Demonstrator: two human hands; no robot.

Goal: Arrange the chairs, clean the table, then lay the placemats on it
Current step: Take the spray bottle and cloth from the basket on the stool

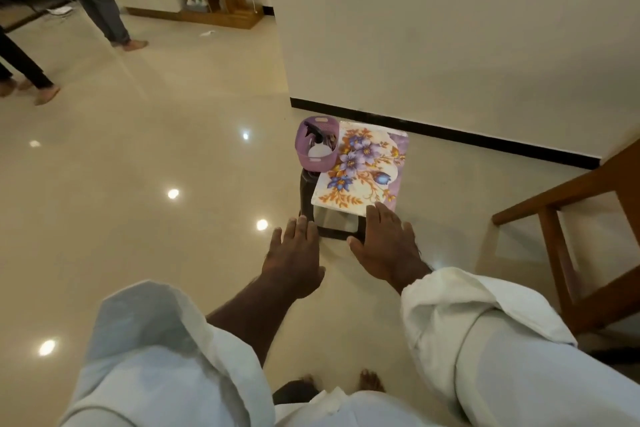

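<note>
placemats (pixel 360 166) with a purple flower print lie stacked on a small dark stool (pixel 307 196) near the wall's black skirting (pixel 450 133), their near edge jutting past the stool's frame. a purple basket (pixel 313 159) holding a spray bottle (pixel 318 149) sits at their far left edge. we reach with both hands spread flat, holding nothing: our left hand (pixel 294 253) by the stool's near left corner, our right hand (pixel 384 243) at the mats' near right corner, touching or not we cannot tell. wide glossy floor (pixel 138 166) stretches away left; a wooden chair (pixel 568 204) crowds the right.
</note>
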